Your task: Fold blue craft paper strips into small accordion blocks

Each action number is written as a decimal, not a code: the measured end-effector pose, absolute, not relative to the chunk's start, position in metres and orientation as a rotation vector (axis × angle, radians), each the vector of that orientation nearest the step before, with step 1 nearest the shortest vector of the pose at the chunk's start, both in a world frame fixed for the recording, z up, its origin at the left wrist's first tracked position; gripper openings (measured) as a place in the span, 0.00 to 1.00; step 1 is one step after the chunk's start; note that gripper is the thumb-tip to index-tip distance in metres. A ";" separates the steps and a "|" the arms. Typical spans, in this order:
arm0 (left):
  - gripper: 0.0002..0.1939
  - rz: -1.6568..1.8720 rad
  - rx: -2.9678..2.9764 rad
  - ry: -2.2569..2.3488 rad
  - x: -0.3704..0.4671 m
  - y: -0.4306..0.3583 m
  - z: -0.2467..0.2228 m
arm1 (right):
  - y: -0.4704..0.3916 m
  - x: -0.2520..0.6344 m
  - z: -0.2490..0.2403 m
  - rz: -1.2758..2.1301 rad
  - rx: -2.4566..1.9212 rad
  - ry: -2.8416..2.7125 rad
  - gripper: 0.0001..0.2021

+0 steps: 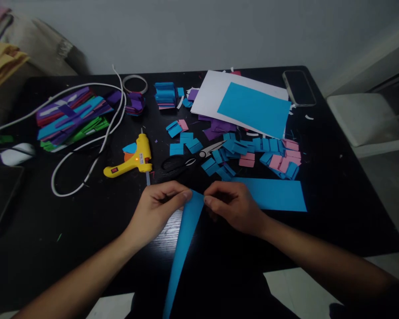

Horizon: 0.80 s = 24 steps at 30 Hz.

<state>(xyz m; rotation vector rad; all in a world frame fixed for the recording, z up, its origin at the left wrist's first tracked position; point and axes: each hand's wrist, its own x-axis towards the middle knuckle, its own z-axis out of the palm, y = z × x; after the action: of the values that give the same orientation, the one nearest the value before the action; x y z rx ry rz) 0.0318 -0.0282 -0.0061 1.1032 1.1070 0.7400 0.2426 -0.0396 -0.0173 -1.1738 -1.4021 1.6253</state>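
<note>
A long blue paper strip (pixel 185 243) hangs between my hands, its lower end reaching down over the table's front edge. My left hand (pixel 159 206) pinches its upper left corner between thumb and fingers. On the upper right corner, my right hand (pixel 234 204) is closed in a similar pinch. A wider blue paper piece (pixel 279 195) lies flat just beyond the right hand, partly hidden by it. Black-handled scissors (pixel 193 160) rest beyond both hands. Nearest the left hand stands a yellow glue gun (pixel 133 158) with a glue stick in its back.
Folded blue and pink paper pieces (pixel 246 153) lie in a heap behind the scissors. White and blue sheets (pixel 208 91) sit at the back, a phone (pixel 299 87) at the back right. Bundled colored strips (pixel 75 115) and a looping white cable (pixel 55 177) occupy the left.
</note>
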 end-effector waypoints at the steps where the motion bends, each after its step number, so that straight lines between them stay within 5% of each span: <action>1: 0.08 0.722 1.095 1.095 0.032 -0.028 -0.006 | -0.039 0.243 -0.017 1.619 -1.183 -1.398 0.07; 13: 0.11 0.583 1.160 1.087 0.031 -0.028 -0.009 | -0.035 0.244 -0.019 1.863 -1.097 -1.203 0.12; 24: 0.12 0.360 1.238 0.957 0.002 -0.009 0.012 | -0.015 0.271 0.017 1.413 -1.225 -1.272 0.13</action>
<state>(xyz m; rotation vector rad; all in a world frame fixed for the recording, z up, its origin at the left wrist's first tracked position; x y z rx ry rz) 0.0018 -0.0093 0.0125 1.2378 0.9568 0.3605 0.2712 -0.0153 0.0168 -1.2245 -1.2716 1.4129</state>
